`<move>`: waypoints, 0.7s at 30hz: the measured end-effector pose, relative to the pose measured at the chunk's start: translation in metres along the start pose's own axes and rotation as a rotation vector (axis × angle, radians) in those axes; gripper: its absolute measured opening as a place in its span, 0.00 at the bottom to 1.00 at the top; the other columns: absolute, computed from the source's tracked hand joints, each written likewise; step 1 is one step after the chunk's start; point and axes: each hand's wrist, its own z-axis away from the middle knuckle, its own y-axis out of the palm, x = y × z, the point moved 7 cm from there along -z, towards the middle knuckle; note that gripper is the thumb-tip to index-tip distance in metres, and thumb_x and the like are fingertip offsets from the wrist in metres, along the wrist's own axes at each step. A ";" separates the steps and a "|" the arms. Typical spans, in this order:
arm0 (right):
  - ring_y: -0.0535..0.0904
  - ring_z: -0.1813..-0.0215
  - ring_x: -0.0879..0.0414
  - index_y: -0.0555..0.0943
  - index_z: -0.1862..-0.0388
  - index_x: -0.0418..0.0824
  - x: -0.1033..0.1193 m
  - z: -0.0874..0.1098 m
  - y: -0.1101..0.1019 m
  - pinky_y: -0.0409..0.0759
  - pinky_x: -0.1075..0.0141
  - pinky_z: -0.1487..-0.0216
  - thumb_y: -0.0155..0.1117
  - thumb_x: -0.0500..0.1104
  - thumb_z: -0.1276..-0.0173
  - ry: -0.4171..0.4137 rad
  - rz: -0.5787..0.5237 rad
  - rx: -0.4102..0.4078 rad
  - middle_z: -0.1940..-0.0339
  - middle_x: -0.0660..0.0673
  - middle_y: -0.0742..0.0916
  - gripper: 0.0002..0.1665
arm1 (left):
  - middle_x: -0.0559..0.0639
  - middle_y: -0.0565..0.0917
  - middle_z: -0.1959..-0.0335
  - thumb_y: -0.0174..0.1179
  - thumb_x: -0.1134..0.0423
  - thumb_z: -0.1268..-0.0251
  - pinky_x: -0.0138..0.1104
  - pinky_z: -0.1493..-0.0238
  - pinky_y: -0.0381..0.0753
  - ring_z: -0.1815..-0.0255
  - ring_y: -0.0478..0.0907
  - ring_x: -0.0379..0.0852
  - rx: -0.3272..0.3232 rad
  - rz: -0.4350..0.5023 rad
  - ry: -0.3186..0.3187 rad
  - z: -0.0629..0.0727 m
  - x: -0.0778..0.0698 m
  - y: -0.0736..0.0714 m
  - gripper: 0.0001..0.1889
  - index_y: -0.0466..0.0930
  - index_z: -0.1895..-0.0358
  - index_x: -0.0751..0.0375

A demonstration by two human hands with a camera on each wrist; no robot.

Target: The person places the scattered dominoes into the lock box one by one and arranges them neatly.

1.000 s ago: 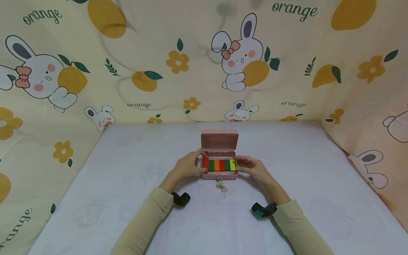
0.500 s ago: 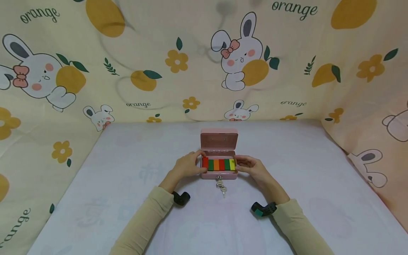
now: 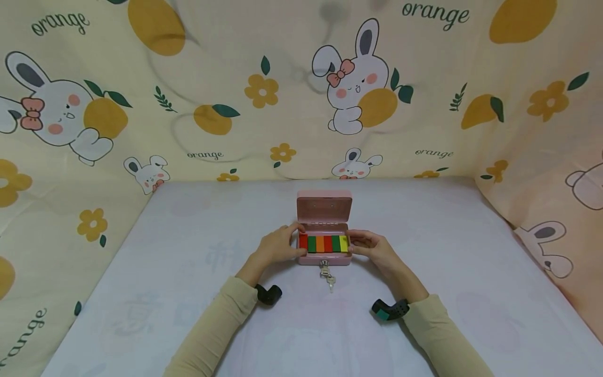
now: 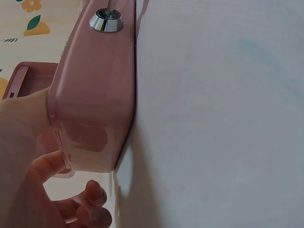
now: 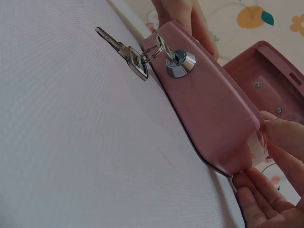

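A pink metal cash box (image 3: 325, 260) sits on the table with its lid (image 3: 324, 208) raised. Inside lies a row of coloured blocks (image 3: 328, 244): red, green, orange, red, green and yellow. At the left end my left hand (image 3: 277, 243) pinches the leftmost red block (image 3: 303, 244) between thumb and index finger, reaching over the rim; the left wrist view hides the block behind the box wall. My right hand (image 3: 375, 248) holds the box's right end, thumb at the rim corner and other fingertips against the end wall in the right wrist view.
Keys (image 3: 328, 276) hang from the lock (image 5: 180, 64) on the box front. A white cloth covers the table (image 3: 325, 330). Behind it and along the sides stands a printed curtain (image 3: 292, 104). Dark cameras sit on both wrists.
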 end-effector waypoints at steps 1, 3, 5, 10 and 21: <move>0.76 0.41 0.61 0.70 0.33 0.35 0.000 0.000 0.000 0.73 0.83 0.46 0.66 0.41 0.36 0.000 0.001 -0.001 0.31 0.33 0.73 0.33 | 0.55 0.79 0.51 0.65 0.48 0.43 0.46 0.50 0.78 0.55 0.75 0.50 0.000 0.003 0.003 0.000 0.000 0.000 0.23 0.71 0.44 0.43; 0.76 0.41 0.61 0.70 0.33 0.35 0.000 0.000 0.000 0.73 0.83 0.46 0.66 0.41 0.35 0.000 0.005 0.000 0.31 0.33 0.73 0.33 | 0.55 0.79 0.53 0.65 0.48 0.43 0.44 0.52 0.78 0.56 0.74 0.49 0.000 0.012 0.011 0.000 0.000 0.001 0.24 0.71 0.44 0.43; 0.76 0.41 0.61 0.70 0.33 0.35 0.000 0.000 0.000 0.73 0.83 0.46 0.66 0.41 0.35 0.000 0.008 0.001 0.31 0.33 0.73 0.33 | 0.54 0.79 0.56 0.65 0.48 0.44 0.42 0.55 0.77 0.58 0.73 0.48 0.000 0.020 0.016 0.000 0.001 0.001 0.24 0.71 0.44 0.43; 0.76 0.44 0.65 0.70 0.33 0.34 0.000 0.000 0.000 0.73 0.83 0.46 0.66 0.41 0.36 0.000 -0.002 0.003 0.31 0.32 0.73 0.33 | 0.54 0.78 0.57 0.64 0.47 0.43 0.39 0.59 0.75 0.60 0.73 0.47 -0.010 0.014 0.021 0.001 -0.001 -0.001 0.26 0.71 0.41 0.44; 0.76 0.46 0.69 0.70 0.33 0.34 0.000 -0.001 0.000 0.73 0.83 0.46 0.66 0.41 0.35 0.001 -0.002 0.001 0.31 0.32 0.73 0.32 | 0.55 0.78 0.54 0.63 0.45 0.41 0.39 0.59 0.77 0.62 0.73 0.48 0.000 -0.082 0.010 0.002 -0.005 -0.003 0.27 0.71 0.38 0.44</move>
